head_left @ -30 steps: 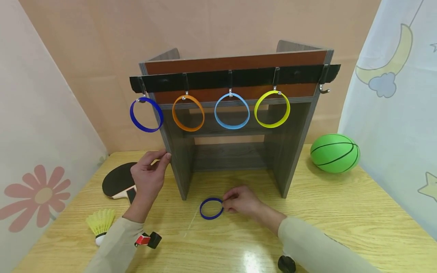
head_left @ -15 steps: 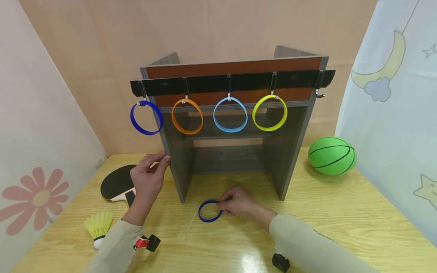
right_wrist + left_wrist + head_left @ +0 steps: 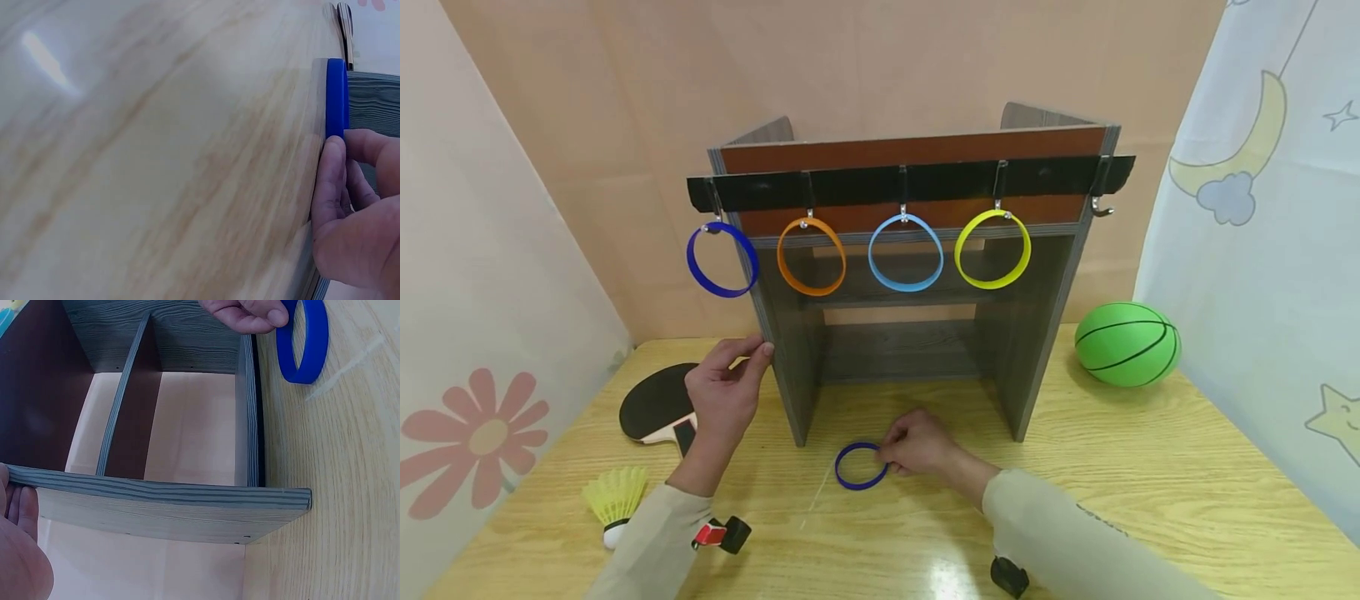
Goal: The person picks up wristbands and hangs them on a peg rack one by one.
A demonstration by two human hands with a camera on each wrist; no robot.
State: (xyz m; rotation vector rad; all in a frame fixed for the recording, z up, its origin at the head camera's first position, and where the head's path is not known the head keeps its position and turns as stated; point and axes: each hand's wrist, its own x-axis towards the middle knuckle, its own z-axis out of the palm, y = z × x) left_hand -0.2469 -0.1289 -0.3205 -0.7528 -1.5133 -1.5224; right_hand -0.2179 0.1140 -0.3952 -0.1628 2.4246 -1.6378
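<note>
My right hand [image 3: 917, 443] pinches the right rim of a dark blue ring [image 3: 838, 475] between thumb and fingers. The ring is flat, at or just above the table in front of a grey wooden shelf [image 3: 790, 367]; contact with the table cannot be told. In the right wrist view the blue ring [image 3: 336, 100] juts from my fingertips. My left hand [image 3: 727, 385] grips the front edge of the shelf's left side panel. Along the shelf's black strip [image 3: 857, 185], hooks carry another dark blue ring [image 3: 722, 292], an orange ring [image 3: 811, 291], a light blue ring [image 3: 904, 287] and a yellow ring [image 3: 992, 284].
A bare hook [image 3: 1102, 208] is at the strip's right end. On the left of the wooden table [image 3: 850, 550] lie a black table tennis bat [image 3: 657, 400] and a yellow shuttlecock [image 3: 615, 498]. A green ball [image 3: 1127, 344] sits right of the shelf.
My right fingers have moved slightly left, further over the ring's rim. The ring has barely moved, and the left hand keeps its hold on the shelf. The head view has shifted slightly.
</note>
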